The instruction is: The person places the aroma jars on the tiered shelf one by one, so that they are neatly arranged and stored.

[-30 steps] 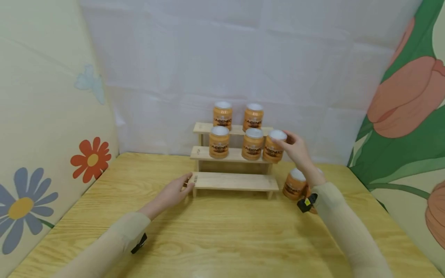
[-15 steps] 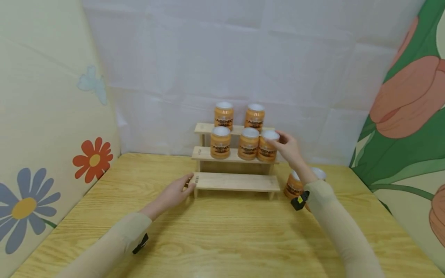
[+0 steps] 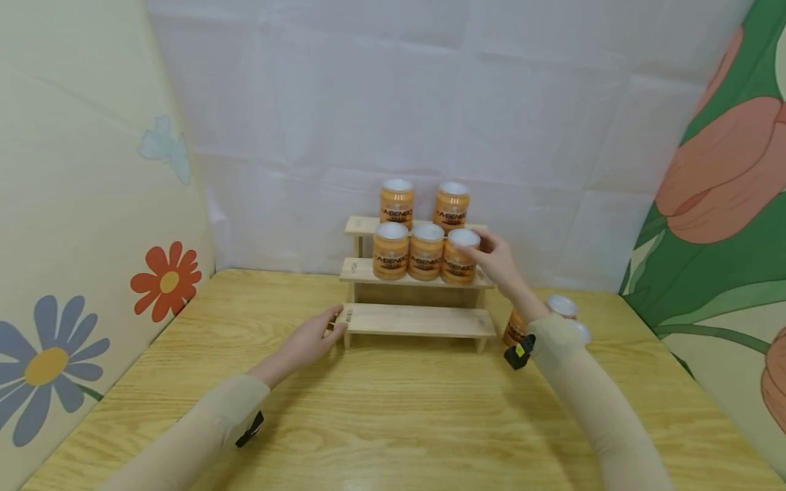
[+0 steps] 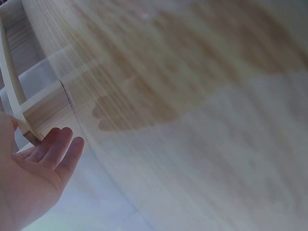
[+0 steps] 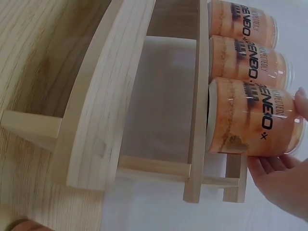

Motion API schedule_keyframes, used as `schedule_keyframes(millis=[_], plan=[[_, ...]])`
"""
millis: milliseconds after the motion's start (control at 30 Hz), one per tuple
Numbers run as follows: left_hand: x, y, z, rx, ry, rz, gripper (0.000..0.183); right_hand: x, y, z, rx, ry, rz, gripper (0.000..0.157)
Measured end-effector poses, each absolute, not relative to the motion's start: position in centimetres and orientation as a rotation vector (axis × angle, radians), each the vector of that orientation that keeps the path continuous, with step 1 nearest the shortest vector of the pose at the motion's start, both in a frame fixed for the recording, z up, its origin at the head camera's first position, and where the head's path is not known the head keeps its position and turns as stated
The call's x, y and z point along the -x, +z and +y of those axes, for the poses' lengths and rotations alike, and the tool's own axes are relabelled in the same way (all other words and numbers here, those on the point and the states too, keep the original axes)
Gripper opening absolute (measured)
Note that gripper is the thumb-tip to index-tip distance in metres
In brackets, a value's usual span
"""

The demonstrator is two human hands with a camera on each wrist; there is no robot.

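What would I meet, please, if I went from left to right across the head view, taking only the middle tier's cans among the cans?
Grey-blue flower, red flower, left hand, left can, middle can, right can, right hand, large pink tulip.

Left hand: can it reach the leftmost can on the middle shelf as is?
Probably yes. The left hand is at the left end of the bottom shelf, and nothing stands left of that can on the middle shelf, so its left side looks free.
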State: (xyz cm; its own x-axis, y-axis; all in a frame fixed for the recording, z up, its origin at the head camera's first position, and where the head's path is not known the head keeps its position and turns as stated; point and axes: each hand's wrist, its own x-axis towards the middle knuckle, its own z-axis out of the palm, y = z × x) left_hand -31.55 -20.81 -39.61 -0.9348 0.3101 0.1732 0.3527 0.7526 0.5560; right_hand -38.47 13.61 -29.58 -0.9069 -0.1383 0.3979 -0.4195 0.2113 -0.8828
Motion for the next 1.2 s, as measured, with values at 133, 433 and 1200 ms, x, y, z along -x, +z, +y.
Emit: schedule_keyframes(millis=[133,433,1200], plan=[[31.5,-39.6,-20.8,0.544,-0.935,-2.878,0.056,38.5,-29.6,13.1,-0.572,1.756,-2.22,0.044],[31.6,-39.4,-20.8,0.545,-0.914,-2.878,0.056,38.3,-29.1,12.0,-0.622,1.743,-2.195,0.042],[31.5,-39.6,-20.7,0.534,-0.91,-2.876,0.056,38.8,-28.9,15.1,-0.527,1.626,-2.498,0.062]])
